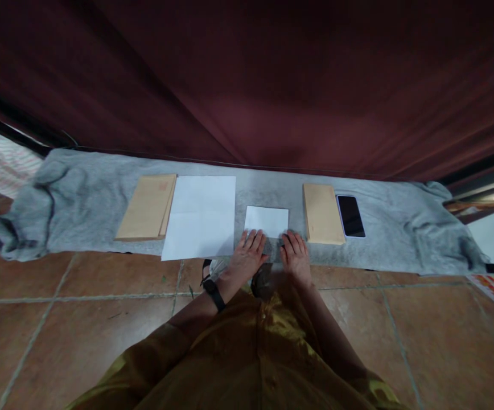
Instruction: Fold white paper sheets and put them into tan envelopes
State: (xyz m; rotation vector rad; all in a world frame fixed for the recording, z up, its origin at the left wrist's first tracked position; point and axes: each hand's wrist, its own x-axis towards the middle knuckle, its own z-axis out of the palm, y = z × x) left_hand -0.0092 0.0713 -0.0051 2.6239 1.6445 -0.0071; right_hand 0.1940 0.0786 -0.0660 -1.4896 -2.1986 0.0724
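Note:
A small white rectangle of paper, which looks folded, lies flat on the grey cloth in front of me. My left hand rests flat with its fingertips at the paper's near left corner. At the near right corner lie the fingertips of my right hand, the fingers stretched out. Neither hand grips anything. Left of the small paper is a larger white sheet, with brown envelopes stacked beside it. More brown envelopes lie to the right of my right hand.
A smartphone lies face up beside the right envelopes. Grey cloth covers the long narrow surface and bunches up at both ends. Dark red fabric hangs behind it. Below is a tiled floor.

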